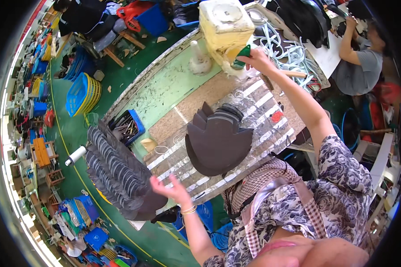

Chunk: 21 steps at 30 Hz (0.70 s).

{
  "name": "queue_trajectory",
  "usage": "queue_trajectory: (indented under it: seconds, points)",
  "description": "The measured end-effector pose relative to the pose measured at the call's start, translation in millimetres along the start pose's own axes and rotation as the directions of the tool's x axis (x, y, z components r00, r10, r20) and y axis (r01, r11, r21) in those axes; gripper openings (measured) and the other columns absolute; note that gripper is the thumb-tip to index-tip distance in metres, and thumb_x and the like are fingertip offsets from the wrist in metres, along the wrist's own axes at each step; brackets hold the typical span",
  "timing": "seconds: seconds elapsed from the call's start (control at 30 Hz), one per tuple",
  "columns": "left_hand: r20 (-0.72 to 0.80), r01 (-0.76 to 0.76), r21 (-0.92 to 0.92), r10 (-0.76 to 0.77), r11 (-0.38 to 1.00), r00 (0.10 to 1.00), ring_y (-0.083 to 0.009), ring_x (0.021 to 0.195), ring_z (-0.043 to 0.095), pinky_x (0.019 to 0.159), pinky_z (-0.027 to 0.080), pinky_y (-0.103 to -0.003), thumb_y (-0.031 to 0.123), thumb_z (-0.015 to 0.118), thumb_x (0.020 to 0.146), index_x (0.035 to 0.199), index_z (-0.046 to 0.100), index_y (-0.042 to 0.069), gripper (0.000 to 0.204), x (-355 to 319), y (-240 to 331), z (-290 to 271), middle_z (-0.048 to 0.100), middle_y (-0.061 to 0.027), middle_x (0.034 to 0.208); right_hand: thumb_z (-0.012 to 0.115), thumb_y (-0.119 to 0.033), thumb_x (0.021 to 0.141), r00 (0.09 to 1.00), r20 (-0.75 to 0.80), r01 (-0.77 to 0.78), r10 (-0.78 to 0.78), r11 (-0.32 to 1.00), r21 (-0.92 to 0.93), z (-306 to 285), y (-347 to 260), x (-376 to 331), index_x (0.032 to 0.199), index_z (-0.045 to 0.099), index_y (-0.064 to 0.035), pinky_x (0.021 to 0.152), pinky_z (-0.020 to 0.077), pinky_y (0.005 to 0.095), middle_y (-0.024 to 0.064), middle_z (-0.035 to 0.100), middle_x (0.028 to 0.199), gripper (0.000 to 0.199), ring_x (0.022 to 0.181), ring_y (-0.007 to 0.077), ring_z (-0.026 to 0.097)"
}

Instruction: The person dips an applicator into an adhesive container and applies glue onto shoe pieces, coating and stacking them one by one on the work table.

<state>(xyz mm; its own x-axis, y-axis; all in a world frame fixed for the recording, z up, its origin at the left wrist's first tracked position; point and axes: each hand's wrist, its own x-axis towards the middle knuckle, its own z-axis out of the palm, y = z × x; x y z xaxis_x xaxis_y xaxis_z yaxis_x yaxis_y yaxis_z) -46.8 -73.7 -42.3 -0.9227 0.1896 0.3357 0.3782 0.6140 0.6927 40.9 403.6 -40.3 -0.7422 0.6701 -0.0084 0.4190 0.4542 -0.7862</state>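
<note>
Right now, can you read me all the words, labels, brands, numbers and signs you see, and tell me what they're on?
There are none I can read.
Dark pile: no writing shows.
Yellowish container: none readable.
Green thing in the right hand: none readable.
Far blue bin: too small and blurred to tell.
</note>
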Motion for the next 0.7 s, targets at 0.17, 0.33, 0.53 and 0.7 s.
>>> queue_trajectory:
  seconds: [0.17,0.33,0.53,0.7]
  points:
    - [0.383,-0.233,0.062,0.192,0.97,0.903,-0.0402,0.12,0.032,0.099,0.024,-0.048,0.033,0.068,0.077,0.131,0.029,-0.004,0.076,-20,71,84,0.033,-0.026,0.13,0.063,-0.027,0.083,0.983,0.037,-0.182,0.182,0.906,0.382,-7,1,4,0.091,0.064,-0.0008,0.05,0.0493,0.02,0.0039,0.065,0.068,0.028,0.052,0.0096,0.061]
    - [0.484,-0.296,0.21,0.164,0.932,0.86,-0.0409,0.117,0.034,0.097,0.028,-0.049,0.04,0.069,0.073,0.136,0.028,0.002,0.083,-32,86,104,0.03,-0.0233,0.135,0.064,-0.029,0.083,0.883,0.423,-0.441,0.205,0.674,0.592,-3,-9,-41,0.087,0.058,-0.0038,0.05,0.0497,0.019,0.0048,0.063,0.072,0.027,0.058,0.0107,0.062]
    - [0.556,-0.31,0.164,0.171,0.937,0.813,-0.0393,0.118,0.034,0.097,0.03,-0.046,0.034,0.073,0.07,0.135,0.034,0.006,0.081,-26,85,101,0.03,-0.0217,0.136,0.067,-0.044,0.067,0.878,0.468,-0.043,0.097,0.991,-0.124,69,-38,-73,0.073,0.063,-0.0028,0.052,0.042,0.0295,0.0066,0.059,0.058,0.042,0.053,0.0136,0.054]
    - [0.58,-0.297,0.197,0.134,0.934,0.803,-0.0387,0.116,0.035,0.095,0.032,-0.046,0.035,0.074,0.068,0.134,0.036,0.006,0.081,-25,91,99,0.031,-0.0213,0.135,0.064,-0.036,0.061,0.951,0.275,0.096,-0.142,0.98,0.173,97,-33,-66,0.063,0.059,0.003,0.054,0.0459,0.0356,0.0162,0.056,0.054,0.04,0.051,0.0237,0.057]
